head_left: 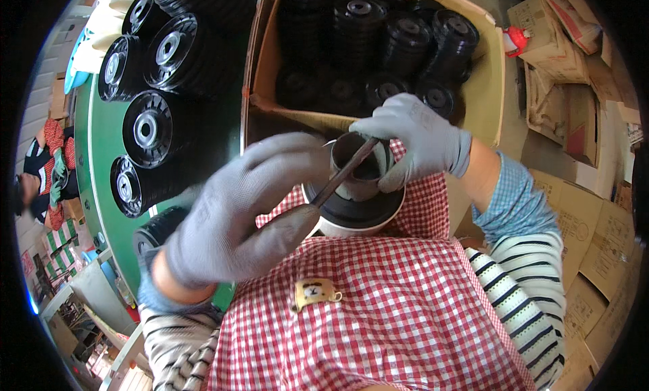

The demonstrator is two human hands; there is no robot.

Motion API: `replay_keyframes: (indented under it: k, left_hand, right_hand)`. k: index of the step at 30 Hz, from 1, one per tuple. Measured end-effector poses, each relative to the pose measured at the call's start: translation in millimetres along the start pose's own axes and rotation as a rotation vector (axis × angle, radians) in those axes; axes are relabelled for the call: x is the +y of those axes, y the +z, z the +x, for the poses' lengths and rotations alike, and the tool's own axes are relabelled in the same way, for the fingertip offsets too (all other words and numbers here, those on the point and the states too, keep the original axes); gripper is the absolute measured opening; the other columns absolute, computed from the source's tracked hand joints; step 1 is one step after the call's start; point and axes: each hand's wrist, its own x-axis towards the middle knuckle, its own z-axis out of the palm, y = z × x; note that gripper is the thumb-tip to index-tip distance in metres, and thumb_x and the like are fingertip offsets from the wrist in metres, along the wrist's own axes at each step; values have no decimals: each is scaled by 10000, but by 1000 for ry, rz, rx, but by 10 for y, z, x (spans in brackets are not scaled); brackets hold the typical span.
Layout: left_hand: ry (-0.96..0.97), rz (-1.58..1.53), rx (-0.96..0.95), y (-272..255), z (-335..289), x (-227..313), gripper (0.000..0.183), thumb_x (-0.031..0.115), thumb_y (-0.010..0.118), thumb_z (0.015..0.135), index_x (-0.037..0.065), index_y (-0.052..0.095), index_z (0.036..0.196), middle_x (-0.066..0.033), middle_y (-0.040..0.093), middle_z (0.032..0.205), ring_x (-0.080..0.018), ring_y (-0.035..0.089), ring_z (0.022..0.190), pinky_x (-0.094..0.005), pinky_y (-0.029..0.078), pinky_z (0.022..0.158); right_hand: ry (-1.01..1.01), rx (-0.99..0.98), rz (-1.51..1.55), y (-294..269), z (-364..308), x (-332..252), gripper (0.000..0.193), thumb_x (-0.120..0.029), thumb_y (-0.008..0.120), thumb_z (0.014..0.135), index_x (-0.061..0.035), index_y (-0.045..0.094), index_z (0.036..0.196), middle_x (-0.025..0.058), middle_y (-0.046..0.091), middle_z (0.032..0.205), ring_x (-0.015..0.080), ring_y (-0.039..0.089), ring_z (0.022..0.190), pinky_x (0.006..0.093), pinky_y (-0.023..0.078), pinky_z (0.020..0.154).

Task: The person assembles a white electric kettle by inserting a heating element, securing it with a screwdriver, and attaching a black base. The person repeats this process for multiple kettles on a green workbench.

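A dark, narrow, straight piece, too plain to name by kind, slants between my two grey-gloved hands. My left hand is closed on its lower left end, thumb below and fingers bent above. At the upper right end, my right hand grips it with the fingers, the thumb lower down beside a grey tube. This open-topped tube stands upright just beneath the piece. A black round base surrounds its foot, inside a white-rimmed round container close to my apron. My left hand hides part of these.
Stacked black ribbed discs stand on the green table to my left. Ahead, a cardboard box holds several more stacks. Flattened cartons lie at right, near a red-capped bottle. Another person is at far left.
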Motion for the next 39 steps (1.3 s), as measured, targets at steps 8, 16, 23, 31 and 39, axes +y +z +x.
replay_keyframes:
  k: [8,16,23,31,39]
  left_hand:
    - [-291,951,-294,587,293,12,552,226,667,919,22,478,1396,-165,633,1164,-301,711,790,-392,574,632]
    - [-17,624,-406,205,424,-242,458,304,647,971,-3,589,1306,-141,687,822,-312,698,691,-404,549,616]
    - [105,597,-377,178,469,-463,421,307,639,979,34,590,1296,-117,667,778,-290,683,637,-385,528,554]
    - [63,484,-61,194,811,-1373,268,308,554,992,59,650,1001,-166,668,877,-378,679,836,-452,545,741]
    - [507,756,317,29,-343,-792,329,48,757,779,38,699,1102,-222,627,1255,-401,607,1207,-514,500,998]
  right_hand:
    - [153,25,-18,102,-63,-176,682,-567,834,622,-85,698,1086,89,718,935,335,658,888,424,469,816]
    - [358,-281,42,-214,-277,-378,777,-800,588,815,-89,668,1120,173,717,953,362,710,894,450,544,747]
    - [433,-537,526,-261,-13,-32,881,-507,885,706,-148,551,1438,147,741,1114,299,720,1002,398,552,877]
    - [706,-172,691,-154,-153,-841,707,-311,749,901,-1,455,1463,200,664,1255,256,654,1164,354,508,1000]
    - [839,286,884,-85,-561,-767,546,-40,676,922,36,510,1437,52,696,1001,113,601,666,244,478,595]
